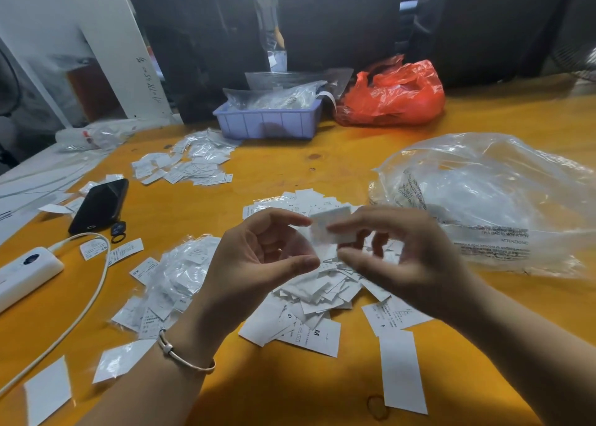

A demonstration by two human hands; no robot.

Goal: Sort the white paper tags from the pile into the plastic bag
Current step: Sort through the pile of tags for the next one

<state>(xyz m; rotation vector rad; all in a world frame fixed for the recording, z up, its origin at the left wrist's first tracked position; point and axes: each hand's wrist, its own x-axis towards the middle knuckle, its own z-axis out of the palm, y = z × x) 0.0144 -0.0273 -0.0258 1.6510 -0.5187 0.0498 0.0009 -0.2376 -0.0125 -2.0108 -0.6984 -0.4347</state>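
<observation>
Orange tabletop [322,167] fills the view, strewn with paper. Above the near edge, the left hand [258,258] and right hand [403,258] meet over the pile of white tags [309,296]; the right hand pinches a small stack of tags [332,225], while the left hand's curled fingertips touch its edge. Toward the right edge lies the clear plastic bag [490,199]. Farther back sit a purple tray [267,122] and a red bag [393,96].

Both hands' fingers [346,224] pinch a white tag [330,227] (blurred) above the pile [309,296].
</observation>
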